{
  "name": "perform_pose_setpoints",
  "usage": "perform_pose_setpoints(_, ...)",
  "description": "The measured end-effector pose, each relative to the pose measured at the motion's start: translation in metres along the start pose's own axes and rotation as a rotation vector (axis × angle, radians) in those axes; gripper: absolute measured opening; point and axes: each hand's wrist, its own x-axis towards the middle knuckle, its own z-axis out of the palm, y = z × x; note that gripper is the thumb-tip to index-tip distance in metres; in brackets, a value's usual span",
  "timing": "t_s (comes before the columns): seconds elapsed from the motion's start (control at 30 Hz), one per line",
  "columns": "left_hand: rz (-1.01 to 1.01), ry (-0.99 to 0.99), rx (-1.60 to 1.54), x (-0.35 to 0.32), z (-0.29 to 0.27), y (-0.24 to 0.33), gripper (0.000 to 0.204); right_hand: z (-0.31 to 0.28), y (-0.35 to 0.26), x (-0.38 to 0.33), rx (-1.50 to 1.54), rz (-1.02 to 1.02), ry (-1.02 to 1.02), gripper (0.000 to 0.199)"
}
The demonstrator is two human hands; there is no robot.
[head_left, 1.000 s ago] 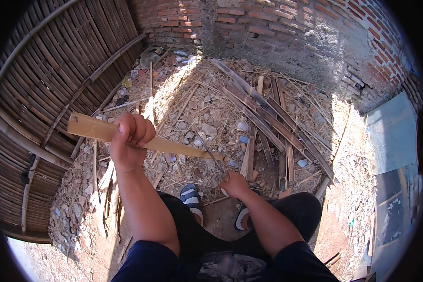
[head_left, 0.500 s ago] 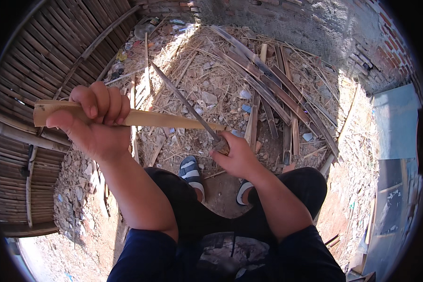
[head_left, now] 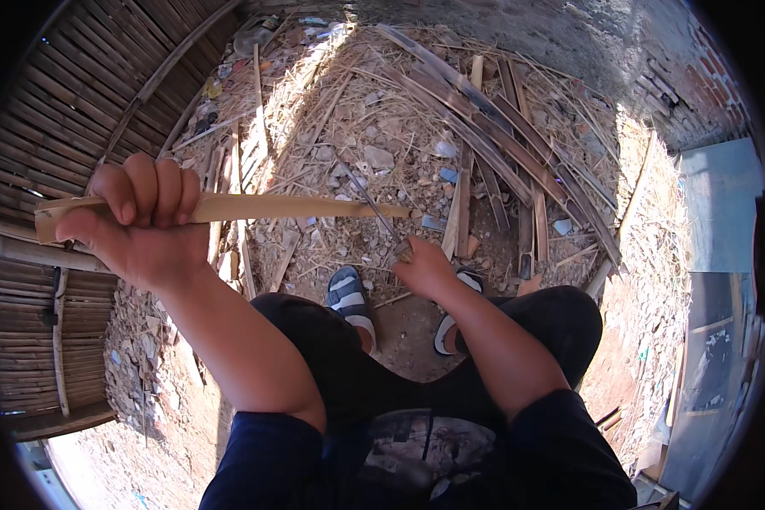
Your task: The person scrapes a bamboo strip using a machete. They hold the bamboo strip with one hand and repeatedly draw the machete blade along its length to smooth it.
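Note:
A pale split bamboo strip (head_left: pixel 289 207) lies level across the view, in the air above the ground. My left hand (head_left: pixel 149 221) is wrapped round its wide left end, with the thumb along the near side. In my right hand (head_left: pixel 427 270), closed round a short wooden handle, is a long narrow knife (head_left: pixel 370 201). Its thin dark blade slants up and left, crossing the strip close to the strip's narrow right end. Whether the edge touches the bamboo cannot be told. The handle is mostly hidden by my fingers.
Several dark split bamboo lengths (head_left: pixel 497 136) lie heaped ahead on the right, over rubble and straw. A bamboo slat wall (head_left: pixel 51 153) stands left, a rough brick wall (head_left: pixel 552 34) ahead. Blue-grey panels (head_left: pixel 722 204) are at the right. My sandalled feet (head_left: pixel 346 293) are below the strip.
My left hand and the bamboo strip have shifted left. My right hand has moved slightly right and nearer, and the knife blade looks shorter and steeper, its tip further right.

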Motion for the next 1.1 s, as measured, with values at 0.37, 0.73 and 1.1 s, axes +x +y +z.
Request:
perform_pose_setpoints(0.37, -0.031, 0.043, 0.072, -0.002, 0.005, 0.001, 0.059, 0.058, 0.069, 0.001, -0.075, 0.194, 0.126, 0.044)
perform_pose_setpoints(0.73, 0.031, 0.125, 0.161, 0.001, 0.002, -0.002, 0.064, 0.084, 0.08, 0.004, -0.007, 0.165, 0.214, 0.042)
perform_pose_setpoints(1.1, 0.016, 0.189, 0.16, 0.001, -0.01, 0.003, 0.065, 0.037, -0.015, -0.002, 0.232, -0.092, 0.008, 0.044)
